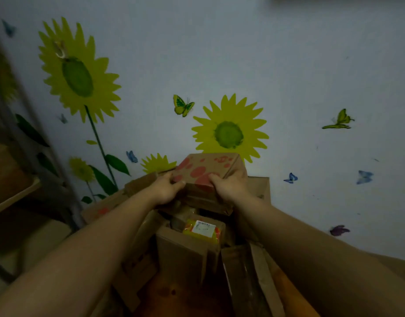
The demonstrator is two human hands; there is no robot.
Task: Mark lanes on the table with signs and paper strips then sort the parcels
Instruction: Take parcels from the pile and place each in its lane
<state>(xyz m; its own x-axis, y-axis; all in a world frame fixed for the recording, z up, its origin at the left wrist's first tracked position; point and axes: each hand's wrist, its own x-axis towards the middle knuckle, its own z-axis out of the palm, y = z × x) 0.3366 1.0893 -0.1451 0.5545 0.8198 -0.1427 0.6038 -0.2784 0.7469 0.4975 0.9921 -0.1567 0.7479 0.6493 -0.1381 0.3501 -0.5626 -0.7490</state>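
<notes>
Both hands are gripping one parcel. The left hand [166, 189] is curling its fingers onto the near left edge of the spotted box [208, 172]. The right hand [230, 186] is clamping the near right corner. This brown card box with red blotches is sitting at twelve o'clock from the heap's middle, slightly tilted and close to the wall. Whether it is resting on the boxes beneath cannot be told.

The wall [311, 76] is filling most of the view, pale and carrying sunflower stickers [229, 133] and small butterflies. At nine o'clock a shelf [16, 191] is showing dimly. A pile of cardboard boxes [181, 252] is crowding the six o'clock region, with flaps standing open and leaning on each other. A bare patch of what looks like the wooden counter [172, 291] is peeking out at its foot. Smallest, a yellow packet [202, 229] with a white label is lying on the pile, just under the held box.

The person seems to be working through the parcels, taking this one from the heap or settling it there. No signs or paper strips are showing, so whether the lanes are marked cannot be told. The next move is probably calling for both hands to keep the box level and carry it clear of the open flaps. The dim light may be making labels hard to read.
</notes>
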